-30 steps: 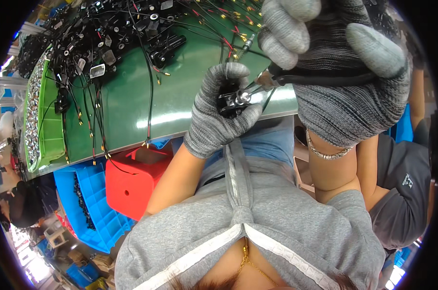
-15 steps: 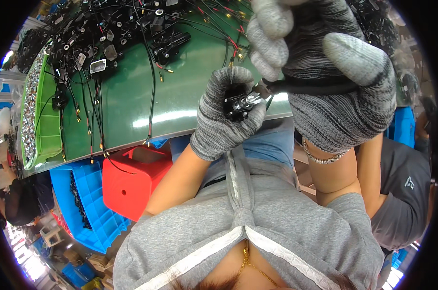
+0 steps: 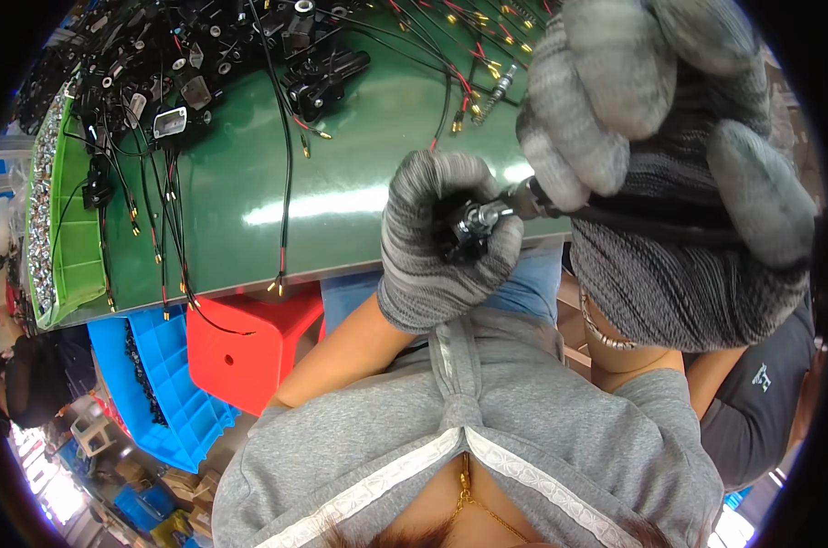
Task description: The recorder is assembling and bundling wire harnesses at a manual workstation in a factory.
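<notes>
My left hand (image 3: pixel 418 279), in a grey striped knit glove, is curled around a small black part with a silver metal fitting (image 3: pixel 473 221). The glove hides most of that part. In my right hand (image 3: pixel 697 292), gloved the same way, lies a black power screwdriver (image 3: pixel 642 217), its rear end out of sight. The driver points left, and its steel tip (image 3: pixel 502 208) meets the metal fitting inside my left hand. Both hands are above the near edge of the green table (image 3: pixel 359 173).
Black lever assemblies (image 3: pixel 327 82) with wires are heaped at the far left. Wires (image 3: pixel 283 183) hang toward the near edge. A silver spring-like piece (image 3: pixel 498 91) lies beyond my hands. Left stand a green bin (image 3: pixel 80 256) of metal pieces, a blue crate (image 3: pixel 172 384) and a red stool (image 3: pixel 240 356).
Both hands have shifted right and toward me, the right one farther. The driver's tip is still at the fitting. The silver spring-like piece has come into view.
</notes>
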`<state>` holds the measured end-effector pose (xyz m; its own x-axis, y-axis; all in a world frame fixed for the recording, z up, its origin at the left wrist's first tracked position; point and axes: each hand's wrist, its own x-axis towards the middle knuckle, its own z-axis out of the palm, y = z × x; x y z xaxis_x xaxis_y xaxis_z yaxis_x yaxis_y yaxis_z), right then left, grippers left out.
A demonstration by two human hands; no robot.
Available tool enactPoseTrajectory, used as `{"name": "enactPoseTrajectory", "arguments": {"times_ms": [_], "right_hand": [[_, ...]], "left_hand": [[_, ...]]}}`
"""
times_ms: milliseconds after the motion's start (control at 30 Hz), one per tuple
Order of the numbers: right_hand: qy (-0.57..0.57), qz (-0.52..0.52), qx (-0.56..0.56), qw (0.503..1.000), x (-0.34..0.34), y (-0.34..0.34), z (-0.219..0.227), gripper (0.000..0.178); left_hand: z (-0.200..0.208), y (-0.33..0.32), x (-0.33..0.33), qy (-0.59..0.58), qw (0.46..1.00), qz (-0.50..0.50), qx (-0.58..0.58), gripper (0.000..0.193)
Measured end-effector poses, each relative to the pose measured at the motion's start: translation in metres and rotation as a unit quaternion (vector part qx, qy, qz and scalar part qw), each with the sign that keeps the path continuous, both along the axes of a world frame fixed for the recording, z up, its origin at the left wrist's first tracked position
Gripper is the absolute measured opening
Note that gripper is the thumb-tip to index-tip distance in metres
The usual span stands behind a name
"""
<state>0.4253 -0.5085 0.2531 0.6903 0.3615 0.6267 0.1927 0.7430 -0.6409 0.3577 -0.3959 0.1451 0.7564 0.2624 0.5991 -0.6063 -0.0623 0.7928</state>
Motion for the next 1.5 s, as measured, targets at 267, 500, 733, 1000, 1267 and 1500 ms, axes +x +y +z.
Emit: {"name": "enactPoseTrajectory", "arguments": {"times_ms": [267,500,733,1000,1267,1500], "right_hand": [[0.078,0.016,-0.035,0.996,0.01,0.008,0.008,0.035],[0.123,0.042,-0.056,0.99,0.005,0.02,0.004,0.033],[-0.006,0.032,-0.004,0.999,-0.006,0.029,0.001,0.045],[-0.092,0.123,-0.062,0.986,-0.011,-0.002,-0.017,0.052],[-0.013,0.007,0.025,1.0,-0.04,0.012,-0.019,0.047],[-0.029,-0.081,-0.021,0.996,-0.057,0.022,-0.013,0.053]], "left_hand": [[-0.008,0.008,0.009,0.005,1.0,-0.02,-0.002,0.043],[-0.014,0.008,-0.002,0.102,0.993,-0.064,-0.015,0.04],[-0.003,0.002,-0.006,0.048,0.992,-0.085,-0.079,0.046],[-0.009,0.022,-0.009,0.026,0.995,-0.047,0.079,0.085],[0.013,0.024,-0.025,0.15,0.976,-0.085,0.131,0.069],[-0.052,0.055,-0.017,0.246,0.938,-0.152,0.19,0.055]]}}
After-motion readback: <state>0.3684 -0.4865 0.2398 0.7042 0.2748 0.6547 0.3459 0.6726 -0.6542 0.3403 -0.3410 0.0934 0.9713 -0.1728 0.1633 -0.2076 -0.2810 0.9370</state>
